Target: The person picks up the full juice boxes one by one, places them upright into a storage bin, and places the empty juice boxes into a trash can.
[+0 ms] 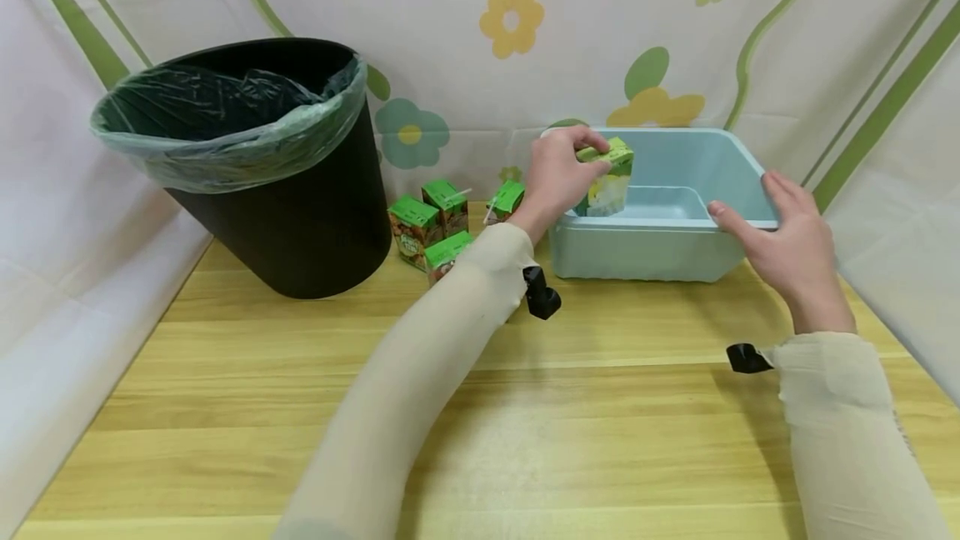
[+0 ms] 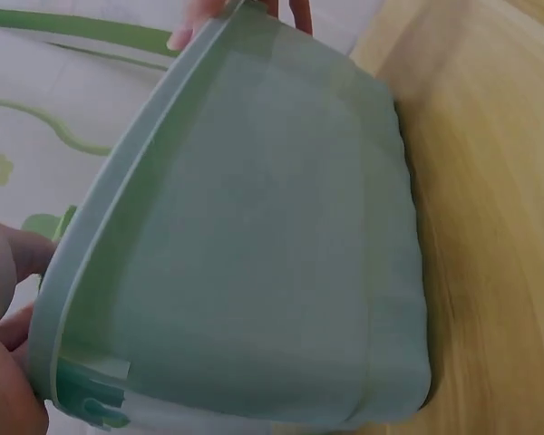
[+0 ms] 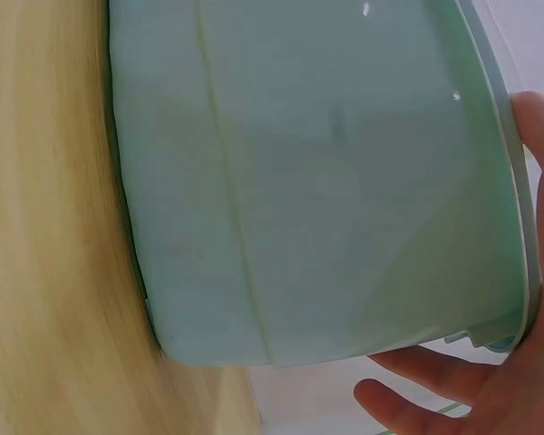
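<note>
My left hand (image 1: 558, 173) pinches a yellow-green drink carton (image 1: 611, 182) by its top, holding it upright inside the left end of a light blue plastic bin (image 1: 645, 252). In the left wrist view, the bin's wall hides most of that carton. My right hand (image 1: 801, 248) grips the bin's rim at the front right corner, thumb over the front edge and fingers along the outer side. The right wrist view shows those fingers (image 3: 426, 372) beneath the bin's end wall.
Several green-topped drink cartons (image 1: 414, 232), some with white straws, stand left of the bin, partly behind my left forearm. A black trash can (image 1: 300, 232) lined with a translucent bag stands at the back left. A flower-printed curtain (image 1: 450, 48) hangs behind the wooden table (image 1: 525, 440).
</note>
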`<state>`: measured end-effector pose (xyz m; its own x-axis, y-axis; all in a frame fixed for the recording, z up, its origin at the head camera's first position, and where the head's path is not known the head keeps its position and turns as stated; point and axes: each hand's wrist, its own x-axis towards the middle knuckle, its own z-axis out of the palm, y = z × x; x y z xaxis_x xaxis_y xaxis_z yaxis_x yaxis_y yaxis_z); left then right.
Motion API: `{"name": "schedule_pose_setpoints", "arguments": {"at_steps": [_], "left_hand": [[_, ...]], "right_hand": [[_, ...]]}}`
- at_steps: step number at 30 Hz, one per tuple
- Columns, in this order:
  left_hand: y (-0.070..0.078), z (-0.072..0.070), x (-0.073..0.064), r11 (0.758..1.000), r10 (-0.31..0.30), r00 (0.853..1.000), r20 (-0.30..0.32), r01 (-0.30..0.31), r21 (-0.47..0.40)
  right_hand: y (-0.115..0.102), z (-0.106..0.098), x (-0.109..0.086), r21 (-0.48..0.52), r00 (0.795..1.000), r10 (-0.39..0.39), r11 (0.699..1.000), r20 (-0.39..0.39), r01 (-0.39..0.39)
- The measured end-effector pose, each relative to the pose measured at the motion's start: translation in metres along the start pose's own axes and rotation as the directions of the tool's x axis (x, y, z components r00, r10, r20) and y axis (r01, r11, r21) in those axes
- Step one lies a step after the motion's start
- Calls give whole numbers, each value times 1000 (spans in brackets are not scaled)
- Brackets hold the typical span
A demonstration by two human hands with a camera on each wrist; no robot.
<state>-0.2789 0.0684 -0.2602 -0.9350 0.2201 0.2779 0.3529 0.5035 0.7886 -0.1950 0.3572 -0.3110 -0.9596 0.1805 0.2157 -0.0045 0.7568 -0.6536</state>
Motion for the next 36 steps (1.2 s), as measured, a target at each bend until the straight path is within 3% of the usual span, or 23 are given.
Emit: {"name": "schedule_pose_setpoints", "arguments": {"at_steps": [3,8,14,22,29,36], "left_hand": [[-3,-1,5,999,31,995,96,-35,42],[-7,0,12,986,83,968,237,-114,120],[-5,3,16,964,78,942,325,-154,214],[-1,4,18,934,31,934,356,-153,322],[-1,2,16,943,9,938,346,-123,309],[0,-3,13,949,23,954,299,-115,293]], "right_hand": [[0,0,0,-8,1000,1,1000,-2,-1],[1,1,1,-6,1000,-1,1000,-6,1],[2,-2,1,-8,1000,-11,1000,-14,11],[1,-2,1,-12,1000,-3,1000,-2,3],[0,0,1,-2,1000,2,1000,0,-2],[0,0,0,12,1000,5,1000,0,-5]]}}
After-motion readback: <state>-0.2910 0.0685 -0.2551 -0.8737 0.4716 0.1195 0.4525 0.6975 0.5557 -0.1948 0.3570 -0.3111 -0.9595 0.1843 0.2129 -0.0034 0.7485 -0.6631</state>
